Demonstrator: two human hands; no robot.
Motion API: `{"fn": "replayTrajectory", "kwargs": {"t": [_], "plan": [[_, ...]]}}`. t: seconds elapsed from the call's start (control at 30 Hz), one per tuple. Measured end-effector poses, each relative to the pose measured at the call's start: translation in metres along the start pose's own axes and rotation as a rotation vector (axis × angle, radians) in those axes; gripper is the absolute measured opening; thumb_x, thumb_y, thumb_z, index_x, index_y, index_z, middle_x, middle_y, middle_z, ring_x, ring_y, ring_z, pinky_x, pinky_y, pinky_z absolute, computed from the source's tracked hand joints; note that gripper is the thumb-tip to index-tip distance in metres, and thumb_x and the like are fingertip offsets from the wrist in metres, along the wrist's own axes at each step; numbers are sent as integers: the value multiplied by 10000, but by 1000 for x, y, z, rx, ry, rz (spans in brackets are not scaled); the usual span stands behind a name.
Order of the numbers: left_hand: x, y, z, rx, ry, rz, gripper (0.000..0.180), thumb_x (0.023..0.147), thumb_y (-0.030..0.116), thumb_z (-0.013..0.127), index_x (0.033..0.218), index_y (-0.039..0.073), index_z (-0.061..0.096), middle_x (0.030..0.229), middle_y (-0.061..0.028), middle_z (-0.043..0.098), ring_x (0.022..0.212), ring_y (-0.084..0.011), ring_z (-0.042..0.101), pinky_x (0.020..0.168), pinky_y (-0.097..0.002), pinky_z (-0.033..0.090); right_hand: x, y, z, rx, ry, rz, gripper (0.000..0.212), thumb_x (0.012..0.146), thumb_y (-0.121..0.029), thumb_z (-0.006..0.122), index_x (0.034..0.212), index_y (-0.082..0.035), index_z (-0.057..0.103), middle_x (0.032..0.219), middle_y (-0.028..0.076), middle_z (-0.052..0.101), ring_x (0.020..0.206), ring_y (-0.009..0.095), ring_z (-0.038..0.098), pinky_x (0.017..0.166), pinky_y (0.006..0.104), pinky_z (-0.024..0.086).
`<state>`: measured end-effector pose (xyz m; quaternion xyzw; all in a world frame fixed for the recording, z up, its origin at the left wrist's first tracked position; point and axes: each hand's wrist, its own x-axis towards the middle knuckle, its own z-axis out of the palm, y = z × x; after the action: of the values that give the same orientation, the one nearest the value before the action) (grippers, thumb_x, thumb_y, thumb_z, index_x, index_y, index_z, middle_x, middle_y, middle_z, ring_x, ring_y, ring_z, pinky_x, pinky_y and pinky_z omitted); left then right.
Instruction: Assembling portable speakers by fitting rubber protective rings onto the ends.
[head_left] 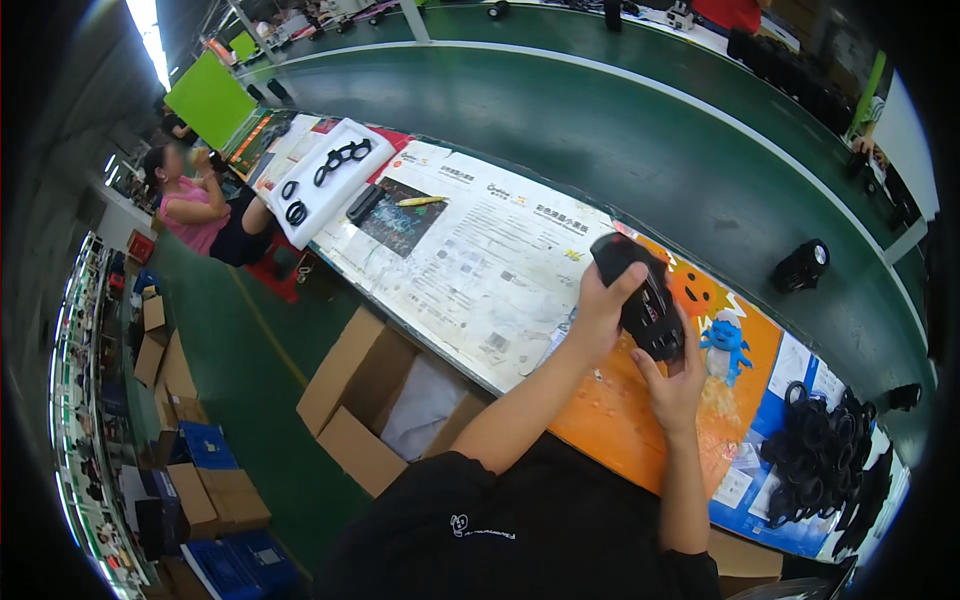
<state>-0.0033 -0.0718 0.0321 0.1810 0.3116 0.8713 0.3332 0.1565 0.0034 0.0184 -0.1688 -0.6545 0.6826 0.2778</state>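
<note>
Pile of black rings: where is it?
Head view, lower right: the pile of black rings lies on the table, right of the right hand.

We've got the gadget between our left hand and right hand, over the table; ring pile's off to the right; left of the left hand, pen, then tray; carton's left too, nearer us.

The device looks like smooth plastic, the tabletop smooth and glossy, the box matt cardboard, the shirt matt cloth, the floor glossy.
</note>
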Motion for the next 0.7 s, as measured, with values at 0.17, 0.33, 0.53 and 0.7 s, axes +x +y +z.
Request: {"fn": "replayTrajectory", "kwargs": {"t": [0.17, 0.33, 0.53, 0.7], "plan": [[36, -18, 9, -143, -226, -49, 829, 883, 464, 958, 1477, 46, 559, 1258, -132, 724, 1154, -297, 767, 956, -441, 680, 10, 16, -15, -82, 97, -134, 908, 905, -60, 938, 1644, 72, 427, 1559, 197, 586, 1406, 277, 630, 1192, 408, 533], [40, -40, 8, -263, -361, -169, 896, 846, 416, 991, 1514, 45, 523, 1274, -148, 715, 1203, -347, 749, 1065, -479, 630, 6, 36, -25, 154, 114, -52, 873, 912, -39, 926, 1629, 66, 439, 1525, 172, 598, 1412, 251, 622, 1206, 402, 507], [36, -50, 13, -103, -280, -76, 799, 875, 460, 948, 1430, 47, 548, 1200, -154, 722, 1108, -320, 766, 1088, -490, 603, 6, 34, -28, 139, 90, -42, 889, 904, -43, 935, 1629, 76, 434, 1548, 161, 582, 1416, 252, 620, 1211, 400, 506], [34, -54, 10, -91, -359, -161, 763, 851, 374, 951, 1417, 48, 557, 1182, -129, 719, 1117, -289, 756, 1102, -474, 591, 0, 37, -26, 78, 149, -94, 928, 890, -34, 943, 1637, 96, 408, 1550, 196, 585, 1438, 282, 608, 1220, 426, 516]]}}
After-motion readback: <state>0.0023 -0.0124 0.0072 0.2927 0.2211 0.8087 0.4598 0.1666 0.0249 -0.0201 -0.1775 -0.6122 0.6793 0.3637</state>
